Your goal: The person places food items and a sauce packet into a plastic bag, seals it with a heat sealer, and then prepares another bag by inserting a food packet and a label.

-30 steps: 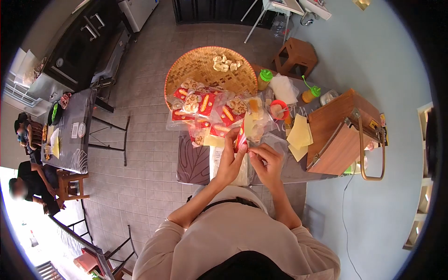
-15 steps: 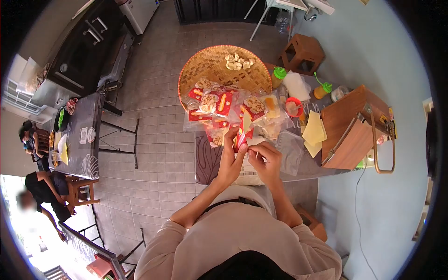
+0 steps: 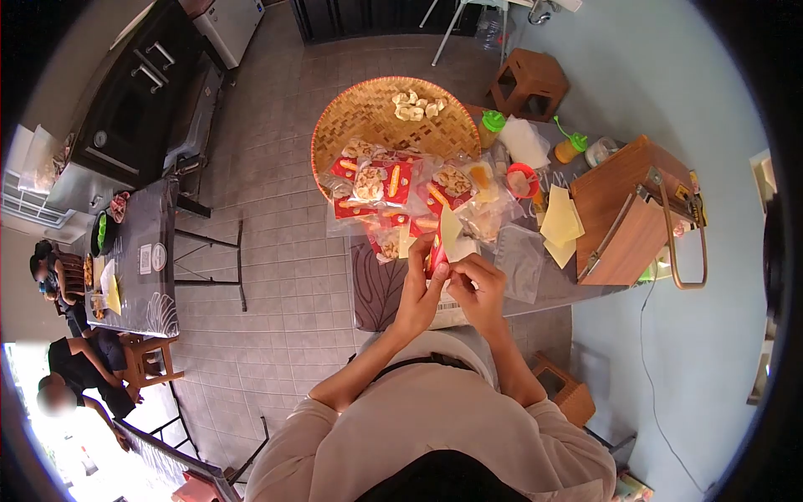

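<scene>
My left hand point(image 3: 421, 294) grips a red sticker label point(image 3: 437, 254) upright between thumb and fingers. A pale yellow backing paper point(image 3: 451, 230) stands partly apart from the label's right side. The fingers of my right hand point(image 3: 479, 289) are pinched at the lower edge of that paper, close to my left thumb; the exact grip is partly hidden. Just beyond my hands, clear plastic packs point(image 3: 368, 185) of pale snack pieces with red labels lie heaped against a round woven bamboo tray point(image 3: 339, 115). Several loose pale pieces point(image 3: 411, 106) rest at the tray's far side.
On the table's right are yellow papers point(image 3: 560, 219), a red cup point(image 3: 522, 181), green-capped bottles point(image 3: 571, 148), a clear plastic bag point(image 3: 519, 261) and a wooden box point(image 3: 623, 213) with a metal handle. Two people sit at the left, by another table point(image 3: 159, 289). A brown stool point(image 3: 529, 84) stands beyond.
The yellow backing paper has come further away from the red label and shows wider. Both hands stay close together, nearly in place. The whole view has shifted slightly.
</scene>
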Available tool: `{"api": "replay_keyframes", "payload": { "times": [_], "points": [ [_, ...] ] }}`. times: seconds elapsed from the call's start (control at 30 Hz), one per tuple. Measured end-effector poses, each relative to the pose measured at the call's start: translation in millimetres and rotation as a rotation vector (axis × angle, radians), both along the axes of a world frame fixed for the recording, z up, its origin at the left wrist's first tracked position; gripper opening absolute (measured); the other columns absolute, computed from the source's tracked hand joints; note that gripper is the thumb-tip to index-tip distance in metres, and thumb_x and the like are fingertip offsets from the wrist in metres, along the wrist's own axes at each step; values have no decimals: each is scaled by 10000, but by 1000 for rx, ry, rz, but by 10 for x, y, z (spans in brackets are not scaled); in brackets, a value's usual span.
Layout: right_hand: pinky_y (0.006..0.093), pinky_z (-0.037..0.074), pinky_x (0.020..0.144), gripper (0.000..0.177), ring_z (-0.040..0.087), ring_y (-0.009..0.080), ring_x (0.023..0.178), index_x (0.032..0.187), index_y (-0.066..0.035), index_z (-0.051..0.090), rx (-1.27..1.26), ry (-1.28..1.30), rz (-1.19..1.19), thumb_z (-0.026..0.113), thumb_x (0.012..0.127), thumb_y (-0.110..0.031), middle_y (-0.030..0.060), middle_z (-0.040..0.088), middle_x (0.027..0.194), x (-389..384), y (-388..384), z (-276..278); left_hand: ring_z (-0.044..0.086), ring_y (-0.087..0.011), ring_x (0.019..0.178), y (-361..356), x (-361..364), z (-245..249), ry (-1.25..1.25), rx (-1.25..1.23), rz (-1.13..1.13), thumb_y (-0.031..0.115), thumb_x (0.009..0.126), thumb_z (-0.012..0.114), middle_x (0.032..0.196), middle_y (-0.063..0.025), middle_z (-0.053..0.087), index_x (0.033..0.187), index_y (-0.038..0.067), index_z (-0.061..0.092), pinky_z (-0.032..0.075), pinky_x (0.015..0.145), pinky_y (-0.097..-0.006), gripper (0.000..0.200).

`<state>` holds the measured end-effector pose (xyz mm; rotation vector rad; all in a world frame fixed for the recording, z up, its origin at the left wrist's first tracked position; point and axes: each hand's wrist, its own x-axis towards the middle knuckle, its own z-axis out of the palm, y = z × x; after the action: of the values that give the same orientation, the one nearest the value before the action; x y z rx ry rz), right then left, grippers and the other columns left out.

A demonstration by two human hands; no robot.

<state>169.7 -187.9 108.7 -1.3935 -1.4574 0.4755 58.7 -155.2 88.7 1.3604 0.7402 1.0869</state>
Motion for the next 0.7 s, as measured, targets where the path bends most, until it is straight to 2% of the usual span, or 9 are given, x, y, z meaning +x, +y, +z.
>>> {"api": "replay_keyframes", "payload": {
  "times": [0.03,0.1,0.2,0.3,0.4,0.5,0.63,0.7],
  "points": [
    [215,313,393,130,417,76,435,763,-20,590,-1,-2,-3,615,639,10,18,513,616,1,-13,23,394,-179,1098,-7,1,-7,-2,-1,-3,100,896,424,1181,-143,394,1246,-3,249,344,904,-299,405],
    [213,316,401,139,416,77,443,776,-16,582,-9,-13,6,609,643,19,18,507,621,9,-39,73,384,-163,1094,-18,6,-35,-162,-187,-92,110,909,401,1170,-111,400,1256,11,247,328,912,-288,392],
    [215,321,408,136,417,86,446,786,-15,577,-26,-29,19,597,659,29,26,505,635,27,-66,75,380,-151,1087,-2,-17,-55,-202,-271,-186,159,925,380,1163,-95,406,1271,26,231,319,912,-279,399],
    [220,320,412,125,417,95,448,792,-16,576,-31,-25,47,592,678,30,34,506,649,31,-68,106,392,-130,1059,3,-71,17,-98,-363,-222,228,938,353,1129,-82,436,1258,24,277,317,900,-259,387],
    [226,320,414,109,415,105,451,803,-11,577,-39,-73,67,588,701,27,39,506,651,39,-71,111,413,-112,1010,40,-88,21,-88,-276,-272,275,941,336,1090,-67,462,1221,15,362,322,884,-241,383],
    [230,319,416,105,417,110,455,811,-10,582,-28,-61,73,590,711,21,42,503,648,25,-75,133,436,-114,962,22,-101,8,-59,-325,-269,287,943,326,1023,-62,492,1179,4,425,319,877,-230,382],
    [229,322,419,108,423,115,460,817,-10,587,-15,-64,82,589,714,23,46,506,649,37,-71,151,450,-122,955,40,-92,-48,20,-314,-275,263,935,357,998,-69,504,1166,-2,439,348,851,-237,361],
    [227,327,423,109,427,119,464,813,-9,589,17,-80,56,593,708,22,48,513,656,39,-67,127,471,-131,949,45,-47,-29,0,-98,-105,215,910,425,978,-70,521,1145,-11,452,384,812,-248,327]
  ]
}}
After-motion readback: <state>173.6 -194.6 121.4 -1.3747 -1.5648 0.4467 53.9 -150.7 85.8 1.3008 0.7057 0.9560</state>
